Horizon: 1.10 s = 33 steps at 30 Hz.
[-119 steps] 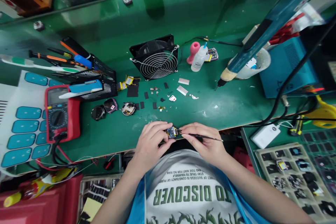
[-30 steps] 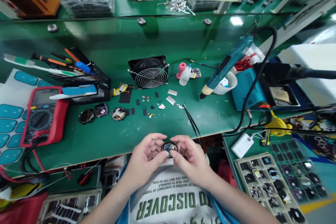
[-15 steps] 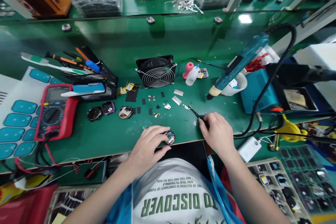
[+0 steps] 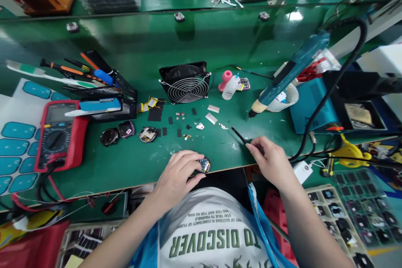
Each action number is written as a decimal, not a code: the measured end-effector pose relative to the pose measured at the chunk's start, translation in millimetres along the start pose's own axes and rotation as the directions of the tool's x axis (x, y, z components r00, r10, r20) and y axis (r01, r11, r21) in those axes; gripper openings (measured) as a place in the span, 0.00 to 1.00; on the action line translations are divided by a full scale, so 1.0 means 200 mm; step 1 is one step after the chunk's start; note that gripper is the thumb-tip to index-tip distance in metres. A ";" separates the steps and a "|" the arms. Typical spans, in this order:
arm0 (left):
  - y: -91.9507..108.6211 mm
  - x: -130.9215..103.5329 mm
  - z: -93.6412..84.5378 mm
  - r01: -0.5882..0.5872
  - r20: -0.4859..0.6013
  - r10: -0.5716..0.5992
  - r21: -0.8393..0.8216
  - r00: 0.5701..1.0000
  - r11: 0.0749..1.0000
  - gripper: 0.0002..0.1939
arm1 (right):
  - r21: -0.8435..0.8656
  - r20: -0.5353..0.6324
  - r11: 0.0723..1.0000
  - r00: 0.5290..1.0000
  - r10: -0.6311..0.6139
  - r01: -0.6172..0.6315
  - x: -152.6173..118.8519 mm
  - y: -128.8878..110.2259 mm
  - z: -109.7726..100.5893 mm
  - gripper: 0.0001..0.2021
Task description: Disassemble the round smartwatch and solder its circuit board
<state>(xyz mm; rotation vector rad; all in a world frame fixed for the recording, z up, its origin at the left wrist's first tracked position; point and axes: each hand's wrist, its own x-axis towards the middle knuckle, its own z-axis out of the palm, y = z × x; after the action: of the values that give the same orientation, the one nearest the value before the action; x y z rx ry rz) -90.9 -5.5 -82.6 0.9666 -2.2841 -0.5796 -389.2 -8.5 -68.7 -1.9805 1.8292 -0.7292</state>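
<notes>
My left hand rests at the table's front edge, its fingers closed around a small round device with exposed electronics. In my right hand are dark tweezers, tip pointing up and left, above the green table. Left of that tip lie small white pieces and two pale strips. Another opened round device sits farther left, beside small black pads.
A fan stands at the back centre. To the left are a red multimeter and a mesh tool holder. An electric screwdriver hangs at the right. Beyond the ledge are other people's hands.
My right hand and the tweezers have moved right, away from the small white pieces. My left hand keeps its hold on the round device. The camera view has shifted slightly.
</notes>
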 end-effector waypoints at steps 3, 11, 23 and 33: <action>0.00 0.00 0.00 0.004 -0.001 -0.004 0.013 1.000 1.000 0.06 | 0.155 0.043 0.986 0.997 0.063 -0.069 -0.02 -0.01 0.00 0.06; 0.02 0.00 0.01 0.003 0.012 -0.004 0.068 1.000 0.998 0.04 | 0.661 0.049 0.745 0.996 0.079 -0.092 -0.04 -0.10 0.05 0.05; 0.03 -0.02 0.06 -0.068 -0.090 0.085 0.170 0.992 0.983 0.11 | 0.670 -0.107 0.740 0.994 0.015 0.061 -0.15 -0.21 0.19 0.07; 0.04 -0.03 0.08 -0.027 -0.116 0.048 0.178 0.992 0.984 0.09 | 0.601 -0.171 0.756 0.966 -0.195 0.259 -0.23 -0.29 0.33 0.18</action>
<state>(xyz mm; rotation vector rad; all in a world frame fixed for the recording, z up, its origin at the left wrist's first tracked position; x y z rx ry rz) -102.5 6.9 -91.0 1.0105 -2.2689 -0.2978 -306.2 36.6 -94.7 -1.7338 1.1598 -1.3278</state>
